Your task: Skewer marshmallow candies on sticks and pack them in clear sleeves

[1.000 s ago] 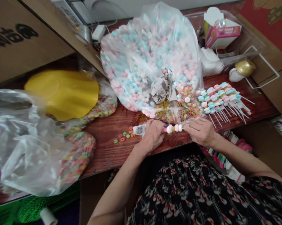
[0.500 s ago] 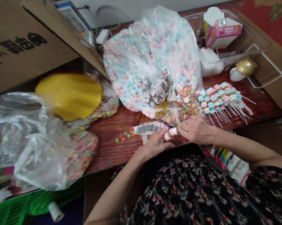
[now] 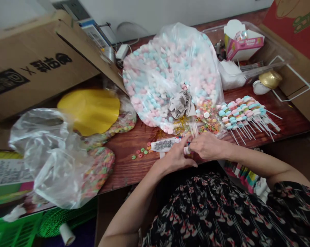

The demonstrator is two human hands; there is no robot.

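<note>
Probably a small home workshop for packing sweets: a wooden table point(image 3: 124, 168) crowded with bulk candy bags point(image 3: 167, 68), finished candy skewers point(image 3: 243, 111) and cardboard cartons point(image 3: 38, 65).

I get soft, even daylight, brightest off the pale wall point(image 3: 157, 13) at 12 o'clock and dimmer below the table point(image 3: 129, 168) edge toward 6. White glare streaks the clear bag point(image 3: 54, 154) at 9 and the big candy bag point(image 3: 170, 65) above centre. Shadows are faint. The edges bow outward. The candy skewer point(image 3: 187, 150) between the left hand point(image 3: 176, 158) and right hand point(image 3: 208, 145) is blurred.
</note>
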